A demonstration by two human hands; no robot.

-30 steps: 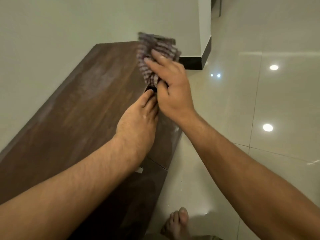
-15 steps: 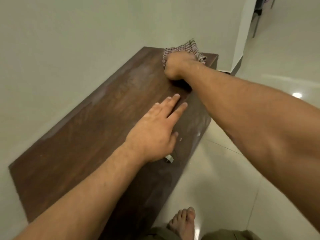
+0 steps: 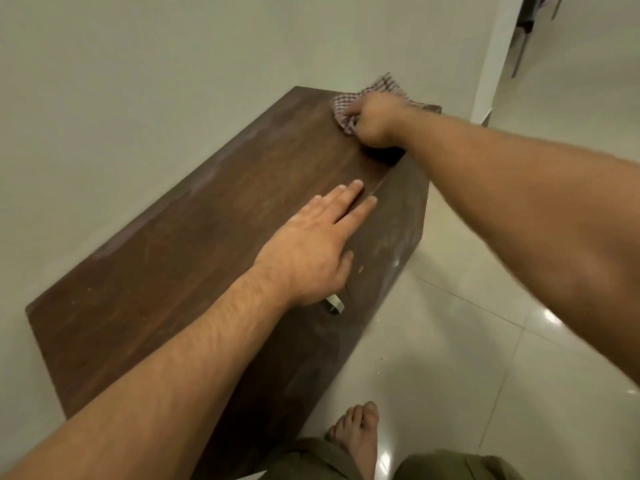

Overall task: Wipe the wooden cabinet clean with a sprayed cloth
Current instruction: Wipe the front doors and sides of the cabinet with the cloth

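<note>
The right hand [image 3: 375, 124] is bunched on a checked red-and-white cloth [image 3: 348, 107] at the dark wooden cabinet's [image 3: 166, 258] far end, about one o'clock. The left hand [image 3: 311, 251] lies spread flat near the front edge, thumb seemingly over it. Bare wood runs toward seven o'clock.

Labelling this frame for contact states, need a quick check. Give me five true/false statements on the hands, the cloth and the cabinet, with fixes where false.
1. The right hand grips the checked cloth at the far end of the cabinet top. True.
2. The left hand holds a spray bottle. False: it lies flat and open on the cabinet top, holding nothing.
3. The cloth lies on the floor. False: it is on the cabinet top, under the right hand.
4. A metal handle shows just below the left hand, on the cabinet front. True.
5. The person wears shoes. False: a bare foot shows on the tiled floor.
</note>
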